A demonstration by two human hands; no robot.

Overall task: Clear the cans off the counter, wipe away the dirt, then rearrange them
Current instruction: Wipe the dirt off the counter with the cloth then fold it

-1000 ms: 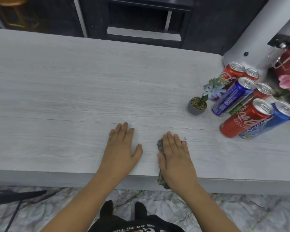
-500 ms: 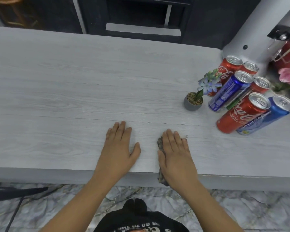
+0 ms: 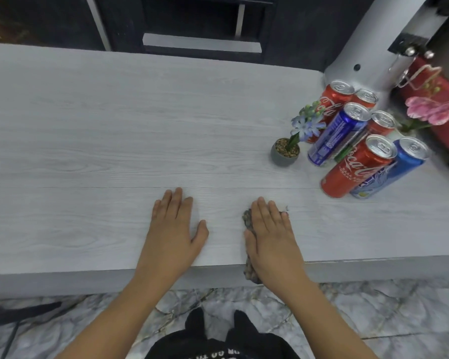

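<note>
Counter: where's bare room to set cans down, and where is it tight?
The counter is bare left of the left hand, and behind both hands up to the small flower pot. Crowded at far right: the cans cluster against the grey post.

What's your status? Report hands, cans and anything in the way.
Left hand flat on counter, open. Right hand pressing cloth flat. Cans clustered far right. Small flower pot beside them.
</note>
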